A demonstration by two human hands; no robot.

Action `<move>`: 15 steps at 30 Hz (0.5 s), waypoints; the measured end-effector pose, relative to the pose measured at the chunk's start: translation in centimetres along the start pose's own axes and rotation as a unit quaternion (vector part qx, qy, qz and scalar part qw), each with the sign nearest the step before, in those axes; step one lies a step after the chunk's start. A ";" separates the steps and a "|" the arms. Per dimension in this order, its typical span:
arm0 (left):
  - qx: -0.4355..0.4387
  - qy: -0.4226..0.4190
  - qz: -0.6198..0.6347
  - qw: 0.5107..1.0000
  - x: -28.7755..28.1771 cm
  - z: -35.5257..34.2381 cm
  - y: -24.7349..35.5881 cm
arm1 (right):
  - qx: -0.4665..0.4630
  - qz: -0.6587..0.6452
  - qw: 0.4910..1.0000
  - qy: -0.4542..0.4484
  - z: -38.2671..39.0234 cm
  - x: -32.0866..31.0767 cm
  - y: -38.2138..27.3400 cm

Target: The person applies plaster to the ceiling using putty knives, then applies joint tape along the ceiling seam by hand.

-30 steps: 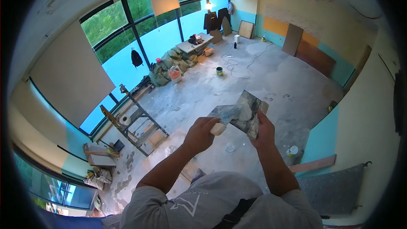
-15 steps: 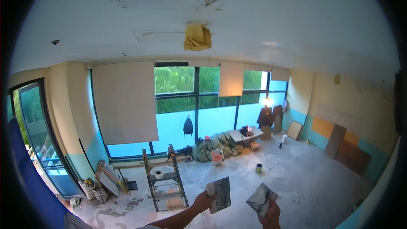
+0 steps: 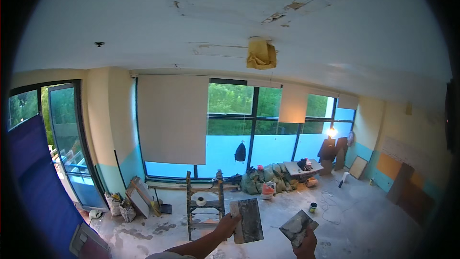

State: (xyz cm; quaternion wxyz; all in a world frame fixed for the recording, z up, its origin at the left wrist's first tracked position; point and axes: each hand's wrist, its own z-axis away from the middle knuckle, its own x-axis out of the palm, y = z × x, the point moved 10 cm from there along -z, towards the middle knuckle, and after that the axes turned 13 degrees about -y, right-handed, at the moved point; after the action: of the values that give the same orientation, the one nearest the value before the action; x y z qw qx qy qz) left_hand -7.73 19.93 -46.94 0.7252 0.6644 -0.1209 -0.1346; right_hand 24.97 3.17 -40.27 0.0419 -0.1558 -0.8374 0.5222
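The left hand (image 3: 226, 224) grips a flat trowel (image 3: 247, 220) by its edge, blade upright and smeared grey. Just right of it, the right hand (image 3: 306, 245) grips a smaller hawk (image 3: 298, 228) carrying a lump of plaster, tilted. Both tools are held up apart from each other, just right of the ladder (image 3: 205, 202), a wooden stepladder on the dusty, plaster-splashed floor (image 3: 364, 220). Behind the ladder runs a wide window (image 3: 230, 129) partly covered by pale blinds. Right of the ladder lie green sacks (image 3: 263, 178) and a low worktop (image 3: 301, 167). Far above, the ceiling (image 3: 191, 19) is white and patched, with a yellow wad (image 3: 261, 53) stuck to it.
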 end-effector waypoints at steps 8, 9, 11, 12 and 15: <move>-0.024 0.005 -0.091 0.996 -2.2 4.6 0.3 | 0.088 -0.431 0.898 0.006 0.0 3.5 7.5; -0.029 0.008 -0.091 0.995 -2.6 5.2 0.5 | 0.014 -0.045 0.998 -0.042 0.6 3.3 -0.5; -0.008 0.010 -0.165 0.986 -2.9 6.6 2.5 | -0.058 0.349 0.931 -0.091 0.1 5.3 -2.5; -0.032 0.027 -0.185 0.982 -3.0 7.1 4.3 | 0.005 0.115 0.992 -0.055 -1.4 3.2 4.6; -0.002 0.081 -0.218 0.973 -6.0 5.1 3.4 | 0.163 -0.466 0.868 0.055 -0.5 5.9 5.0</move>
State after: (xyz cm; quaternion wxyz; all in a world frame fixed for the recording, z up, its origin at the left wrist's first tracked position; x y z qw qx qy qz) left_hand -15.00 17.59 -43.07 0.6868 0.6822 0.0860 -0.2356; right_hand 20.60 7.44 -44.99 0.3512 0.2332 -0.7120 0.5615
